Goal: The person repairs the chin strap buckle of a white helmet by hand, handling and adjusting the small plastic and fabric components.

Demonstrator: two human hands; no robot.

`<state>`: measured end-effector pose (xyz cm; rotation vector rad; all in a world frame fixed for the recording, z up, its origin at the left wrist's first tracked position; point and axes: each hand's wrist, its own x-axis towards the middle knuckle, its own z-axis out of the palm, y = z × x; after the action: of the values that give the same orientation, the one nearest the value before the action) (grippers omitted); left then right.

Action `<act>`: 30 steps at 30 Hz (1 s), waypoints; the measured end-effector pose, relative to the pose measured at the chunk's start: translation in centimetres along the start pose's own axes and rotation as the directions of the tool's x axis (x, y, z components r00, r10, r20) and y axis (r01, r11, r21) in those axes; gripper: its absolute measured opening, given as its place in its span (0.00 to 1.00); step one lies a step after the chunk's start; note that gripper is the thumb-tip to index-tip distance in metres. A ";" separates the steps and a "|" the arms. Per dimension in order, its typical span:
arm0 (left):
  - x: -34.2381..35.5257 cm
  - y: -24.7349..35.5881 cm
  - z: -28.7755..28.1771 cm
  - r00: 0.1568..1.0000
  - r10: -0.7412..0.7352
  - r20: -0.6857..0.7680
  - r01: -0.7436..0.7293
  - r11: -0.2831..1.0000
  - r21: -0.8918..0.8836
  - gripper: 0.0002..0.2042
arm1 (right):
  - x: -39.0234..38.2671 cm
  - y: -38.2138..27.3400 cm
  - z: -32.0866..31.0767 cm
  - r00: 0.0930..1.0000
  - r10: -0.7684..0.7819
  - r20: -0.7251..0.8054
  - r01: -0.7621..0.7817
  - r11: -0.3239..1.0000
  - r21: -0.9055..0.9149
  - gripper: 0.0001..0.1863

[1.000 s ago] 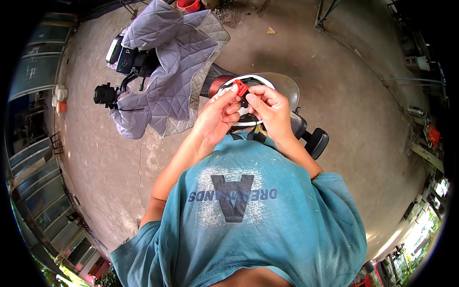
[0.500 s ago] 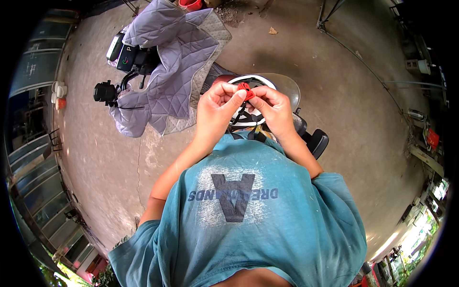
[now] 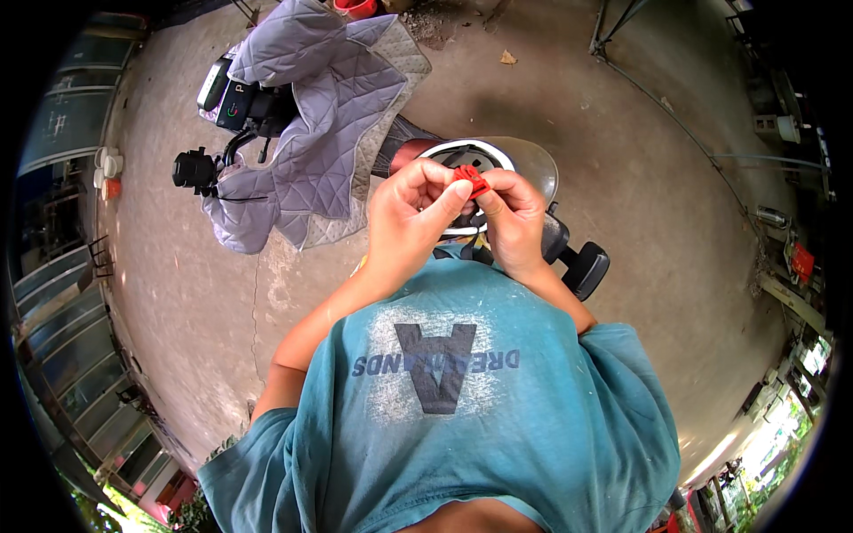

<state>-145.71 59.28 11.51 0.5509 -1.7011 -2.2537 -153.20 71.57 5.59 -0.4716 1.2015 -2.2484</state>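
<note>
Between my fingertips is a small red piece (image 3: 472, 181) that looks like a plastic strap buckle; its exact kind is hard to make out. My left hand (image 3: 410, 216) pinches it from the left with thumb and forefinger, the other fingers curled. From the right, my right hand (image 3: 514, 218) grips it with thumb and forefinger too. Just beneath both hands lies an upturned helmet (image 3: 499, 154) with a white rim and dark inside. Dark straps (image 3: 473, 242) hang from it toward my shirt. My hands hide part of the helmet.
To the left stands a scooter with a quilted grey-purple cover (image 3: 324, 115) over its handlebars (image 3: 235, 147). A black padded part (image 3: 586, 271) sticks out at my right. A red bucket (image 3: 355, 7) sits at the far edge. White containers (image 3: 108, 162) stand by the left wall.
Both hands have come slightly nearer to me. The red piece has shifted a little right and is turned differently between my fingers.
</note>
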 end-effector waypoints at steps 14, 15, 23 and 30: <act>1.9 -2.0 -3.1 0.738 -0.607 0.297 0.615 0.421 -0.667 0.09 | 1.7 -2.9 0.4 0.926 0.378 0.024 -0.379 0.925 0.030 0.07; 1.9 -1.9 -2.9 0.735 -0.610 0.296 0.616 0.419 -0.667 0.09 | 1.7 -2.9 0.3 0.927 0.375 0.021 -0.376 0.926 0.037 0.07; 2.0 -2.4 -2.6 0.701 -0.592 0.398 0.642 0.282 -0.713 0.09 | 1.5 -3.4 0.5 0.945 0.318 -0.074 -0.315 0.948 0.047 0.05; 2.0 -1.8 -1.2 0.736 -0.601 0.312 0.604 0.373 -0.704 0.09 | 1.4 -3.0 0.4 0.959 0.234 -0.157 -0.241 0.970 -0.026 0.04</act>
<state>-146.87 57.89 9.26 1.0454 -0.2886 -3.1465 -154.99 71.82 8.35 -0.1613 1.3123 -2.0845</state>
